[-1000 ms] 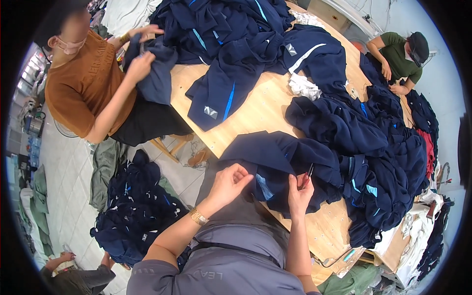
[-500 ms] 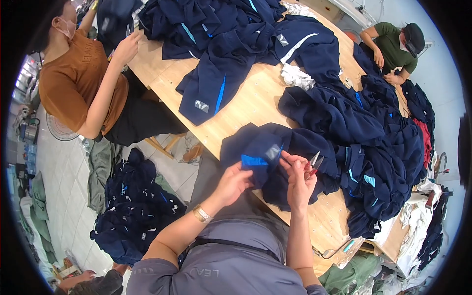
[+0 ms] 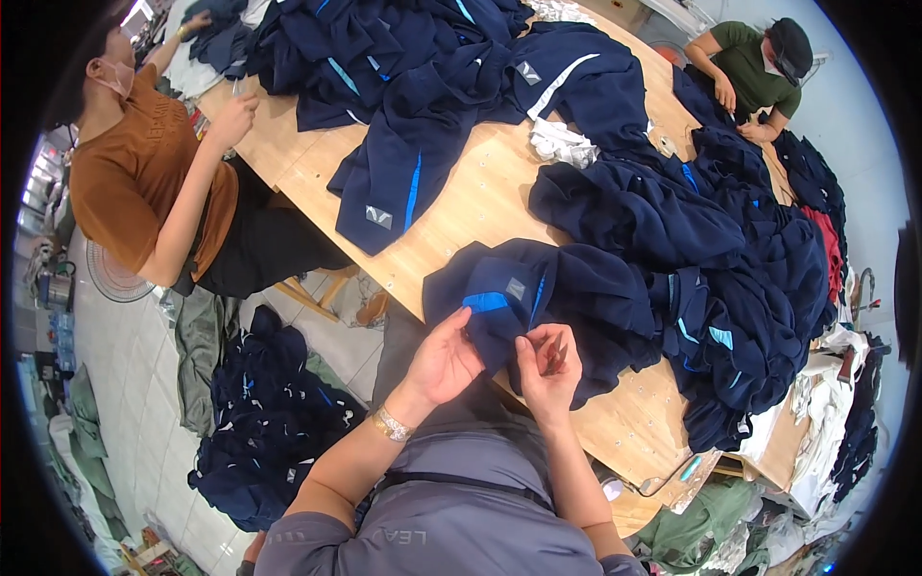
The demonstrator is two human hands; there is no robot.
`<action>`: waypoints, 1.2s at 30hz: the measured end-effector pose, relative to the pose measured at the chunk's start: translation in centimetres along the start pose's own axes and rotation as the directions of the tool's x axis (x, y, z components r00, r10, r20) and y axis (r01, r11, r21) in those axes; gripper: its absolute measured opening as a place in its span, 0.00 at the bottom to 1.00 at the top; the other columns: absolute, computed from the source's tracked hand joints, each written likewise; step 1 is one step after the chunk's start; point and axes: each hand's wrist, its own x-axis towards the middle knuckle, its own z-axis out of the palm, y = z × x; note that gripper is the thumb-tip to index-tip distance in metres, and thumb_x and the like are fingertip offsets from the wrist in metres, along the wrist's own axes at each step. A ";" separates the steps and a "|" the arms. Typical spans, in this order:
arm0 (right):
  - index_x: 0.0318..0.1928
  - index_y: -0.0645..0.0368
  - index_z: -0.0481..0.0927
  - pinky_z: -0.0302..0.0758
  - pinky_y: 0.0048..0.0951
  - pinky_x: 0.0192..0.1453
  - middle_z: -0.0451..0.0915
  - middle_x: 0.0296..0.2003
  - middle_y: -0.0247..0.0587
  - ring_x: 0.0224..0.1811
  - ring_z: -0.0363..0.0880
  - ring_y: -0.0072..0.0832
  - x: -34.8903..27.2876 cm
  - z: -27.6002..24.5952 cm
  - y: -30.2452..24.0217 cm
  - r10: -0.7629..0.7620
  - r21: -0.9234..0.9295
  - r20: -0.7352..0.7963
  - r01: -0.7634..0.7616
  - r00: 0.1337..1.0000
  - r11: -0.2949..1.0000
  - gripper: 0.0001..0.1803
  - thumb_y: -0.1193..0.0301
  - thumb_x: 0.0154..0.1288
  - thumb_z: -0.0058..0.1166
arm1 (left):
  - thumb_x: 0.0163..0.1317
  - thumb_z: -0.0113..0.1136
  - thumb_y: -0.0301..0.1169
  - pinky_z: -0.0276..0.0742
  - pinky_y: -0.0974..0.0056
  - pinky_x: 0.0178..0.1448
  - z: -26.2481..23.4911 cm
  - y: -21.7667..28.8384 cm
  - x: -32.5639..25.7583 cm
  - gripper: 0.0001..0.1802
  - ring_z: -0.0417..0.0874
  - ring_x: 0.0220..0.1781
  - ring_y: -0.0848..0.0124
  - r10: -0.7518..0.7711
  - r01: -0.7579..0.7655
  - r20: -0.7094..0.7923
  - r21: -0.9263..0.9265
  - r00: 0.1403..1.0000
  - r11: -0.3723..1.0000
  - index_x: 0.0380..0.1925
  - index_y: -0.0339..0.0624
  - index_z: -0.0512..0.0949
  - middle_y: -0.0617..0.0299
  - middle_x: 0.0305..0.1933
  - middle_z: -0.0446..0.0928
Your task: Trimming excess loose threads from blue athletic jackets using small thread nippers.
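Note:
A navy garment [image 3: 492,271] with a bright blue strip and a small grey patch lies over the table edge in front of me. My left hand [image 3: 448,359] pinches its near edge just below the blue strip, thumb on top. On the other side of the patch, my right hand [image 3: 549,372] has thumb and forefinger at the cloth's edge. Tucked in that same hand is a small pair of red-handled scissors [image 3: 554,357], mostly hidden by the fingers.
Navy garments [image 3: 624,216] heap across the wooden table [image 3: 461,206], with white scraps [image 3: 562,144] among them. More garments [image 3: 279,413] pile on the floor at left. One person [image 3: 158,182] sits at left holding a small tool; another [image 3: 759,82] works at far right.
My right hand has moved left and down along the cloth, and its scissors have turned so the blades no longer show. My left hand has shifted slightly. The left co-worker's far arm now reaches out.

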 end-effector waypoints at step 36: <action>0.33 0.58 0.71 0.71 0.19 0.36 0.76 0.30 0.41 0.32 0.75 0.25 -1.5 -21.3 -4.9 0.235 0.720 -0.485 0.232 0.842 0.654 0.11 0.66 0.57 0.57 | 0.64 0.53 0.33 0.64 0.75 0.46 10.9 13.4 8.8 0.11 0.70 0.40 0.78 0.437 -0.446 0.579 0.813 0.688 -0.374 0.36 0.34 0.74 0.66 0.35 0.73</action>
